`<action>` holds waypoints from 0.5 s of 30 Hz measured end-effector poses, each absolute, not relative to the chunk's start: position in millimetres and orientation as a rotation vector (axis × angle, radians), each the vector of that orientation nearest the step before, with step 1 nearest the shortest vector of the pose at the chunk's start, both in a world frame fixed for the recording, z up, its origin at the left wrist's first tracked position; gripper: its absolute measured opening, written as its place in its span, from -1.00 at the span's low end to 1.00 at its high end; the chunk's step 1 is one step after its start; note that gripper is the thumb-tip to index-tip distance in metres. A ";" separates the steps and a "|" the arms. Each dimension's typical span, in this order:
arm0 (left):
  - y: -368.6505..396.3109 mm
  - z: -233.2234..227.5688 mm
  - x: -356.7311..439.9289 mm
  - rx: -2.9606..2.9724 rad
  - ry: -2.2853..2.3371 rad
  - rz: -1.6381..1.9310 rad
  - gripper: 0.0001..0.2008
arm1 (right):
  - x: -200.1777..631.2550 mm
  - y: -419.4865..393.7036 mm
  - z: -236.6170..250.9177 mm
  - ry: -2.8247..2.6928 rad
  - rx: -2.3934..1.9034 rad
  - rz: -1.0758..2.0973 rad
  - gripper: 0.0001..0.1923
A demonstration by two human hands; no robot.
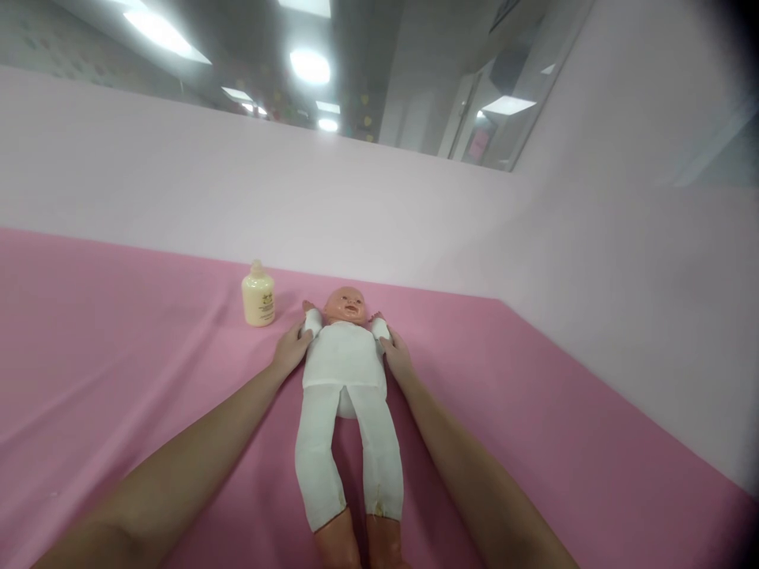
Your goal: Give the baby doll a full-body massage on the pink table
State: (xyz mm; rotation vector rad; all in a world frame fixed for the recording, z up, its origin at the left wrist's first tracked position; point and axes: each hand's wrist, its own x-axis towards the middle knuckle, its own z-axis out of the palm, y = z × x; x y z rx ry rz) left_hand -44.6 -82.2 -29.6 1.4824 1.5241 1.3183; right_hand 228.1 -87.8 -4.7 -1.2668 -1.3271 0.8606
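- Centrally, a baby doll (345,371) lies on its back on a pink sheet (118,348), head pointing away from the camera and legs stretched toward it.
- The doll wears a white cloth body suit: white torso, short white sleeves and long white legs; its bare plastic feet reach the bottom edge of the view.
- The doll's face points upward, and its small arms are raised beside its head.
- The left hand (292,350) lies against the doll's shoulder on the left of the view, fingers loosely curved and touching the white sleeve; whether they actually clasp the sleeve or only press on it cannot be told.
- The right hand (396,353) sits at the doll's other shoulder, fingers partly bent and resting on that sleeve; here too a true grasp cannot be made out.
- Both bare forearms run from the lower corners of the view up along either side of the doll's legs and torso, near it but apart from the legs.
- A pale yellow bottle (258,296) with a rounded cap stands upright on the sheet, to the left of the doll's head and just beyond the left hand, not touching either.
- The bottle carries a small printed label, too small to read.
- Behind the doll's head a pale pink wall panel (368,205) rises from the sheet, and another meets it at a corner to the doll's right.
- Above the panel, well beyond the doll, bright ceiling lights (309,66) show.
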 end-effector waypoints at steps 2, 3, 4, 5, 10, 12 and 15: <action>-78.8 -32.7 -44.2 1.378 1.419 1.389 -0.47 | 229.5 -84.0 -7.4 -1.264 -1.196 0.900 -0.43; -77.5 -33.6 -43.6 1.326 1.363 1.426 -0.44 | 230.0 -82.8 -8.3 -1.227 -1.167 0.920 -0.41; -76.5 -33.9 -42.9 1.276 1.306 1.462 -0.41 | 230.4 -82.2 -8.9 -1.189 -1.141 0.942 -0.41; -75.9 -33.8 -42.2 1.225 1.250 1.497 -0.39 | 230.7 -82.1 -9.1 -1.155 -1.114 0.965 -0.40; -76.5 -28.4 -40.6 1.028 1.011 1.580 -0.37 | 230.5 -82.9 -9.1 -1.026 -0.968 1.055 -0.44; -77.8 -26.2 -41.1 0.974 0.950 1.583 -0.41 | 230.7 -80.5 -10.6 -0.993 -0.906 1.103 -0.48; -80.0 -23.9 -40.7 0.908 0.888 1.593 -0.50 | 233.3 -74.3 -15.0 -0.981 -0.827 1.162 -0.58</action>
